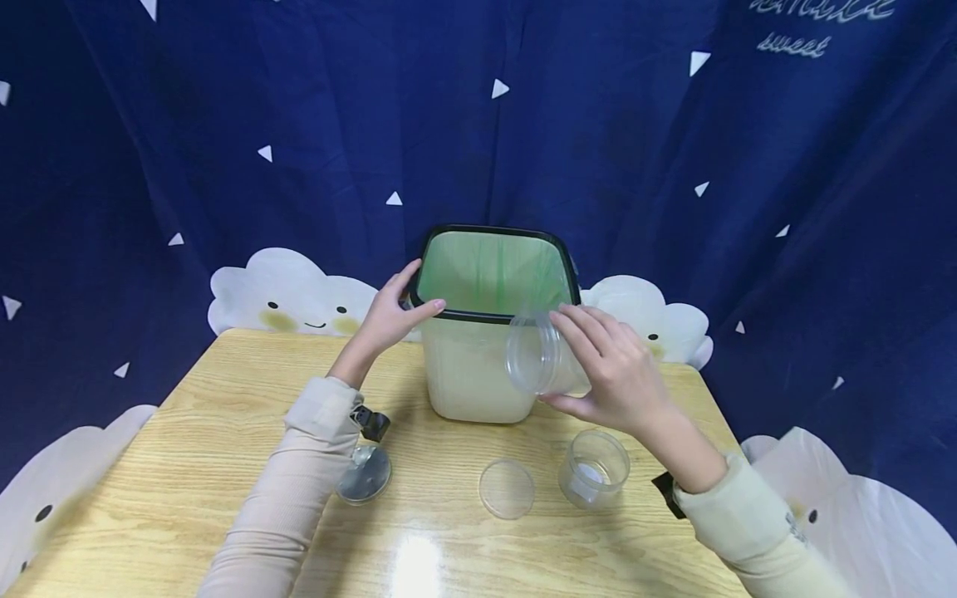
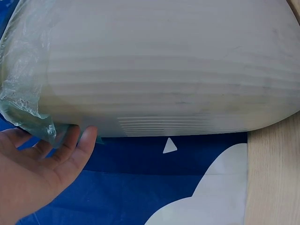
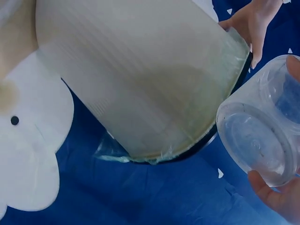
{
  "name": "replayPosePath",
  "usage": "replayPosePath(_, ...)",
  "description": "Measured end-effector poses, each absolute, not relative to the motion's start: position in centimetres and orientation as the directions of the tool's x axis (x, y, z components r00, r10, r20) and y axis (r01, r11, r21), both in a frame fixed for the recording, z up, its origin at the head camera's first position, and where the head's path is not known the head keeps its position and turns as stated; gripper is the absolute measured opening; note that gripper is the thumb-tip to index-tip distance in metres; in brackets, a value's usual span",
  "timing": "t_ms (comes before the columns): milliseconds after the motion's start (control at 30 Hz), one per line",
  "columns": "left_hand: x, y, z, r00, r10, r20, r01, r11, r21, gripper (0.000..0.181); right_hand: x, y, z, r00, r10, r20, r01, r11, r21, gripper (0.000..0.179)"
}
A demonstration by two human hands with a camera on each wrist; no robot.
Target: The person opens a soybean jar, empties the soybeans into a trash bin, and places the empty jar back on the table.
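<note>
A pale trash bin [image 1: 474, 374] with a black rim and a thin green liner [image 1: 497, 266] stands upright on the table. My left hand [image 1: 389, 314] holds the bin's left rim, thumb over the front edge and fingers along the side. In the left wrist view, its fingertips sit by the loose liner edge [image 2: 35, 124]. My right hand [image 1: 620, 370] grips a clear plastic jar [image 1: 542, 357] tilted on its side, close to the bin's front right corner. The right wrist view shows the jar's round base [image 3: 255, 143], with nothing seen inside it.
A second clear jar [image 1: 594, 469] stands on the wooden table [image 1: 247, 374], below my right forearm. A clear round disc [image 1: 507, 488] lies left of it. A shiny silver round tin [image 1: 365, 477] sits beside my left sleeve. Behind the table hangs a dark blue curtain [image 1: 321, 100].
</note>
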State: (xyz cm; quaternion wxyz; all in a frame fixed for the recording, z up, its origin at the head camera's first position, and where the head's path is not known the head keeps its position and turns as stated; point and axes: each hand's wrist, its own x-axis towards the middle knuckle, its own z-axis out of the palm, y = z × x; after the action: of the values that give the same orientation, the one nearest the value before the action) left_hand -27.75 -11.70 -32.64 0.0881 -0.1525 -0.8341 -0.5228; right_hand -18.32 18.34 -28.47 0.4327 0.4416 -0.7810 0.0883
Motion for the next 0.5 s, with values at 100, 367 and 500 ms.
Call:
replayPosePath(100, -27.7, -11.7, -32.6, -0.937, 0.162, 0.31, 0.349, 0.402, 0.846, 0.078, -18.2, 18.3, -29.3, -0.248, -0.603, 0.758, -0.776, 0.592, 0.217, 0.081)
replayPosePath(367, -27.7, -11.6, -32.5, -0.937, 0.164, 0.309, 0.35, 0.398, 0.848, 0.077, -18.3, 17.8, -31.5, -0.252, -0.587, 0.769, -0.78, 0.593, 0.197, 0.082)
replayPosePath(500, -27.8, -11.7, -32.7, -0.933, 0.164, 0.321, 0.361, 0.383, 0.851, 0.076, -18.2, 17.4, -32.4, -0.274, -0.58, 0.768, -0.789, 0.592, 0.166, 0.085)
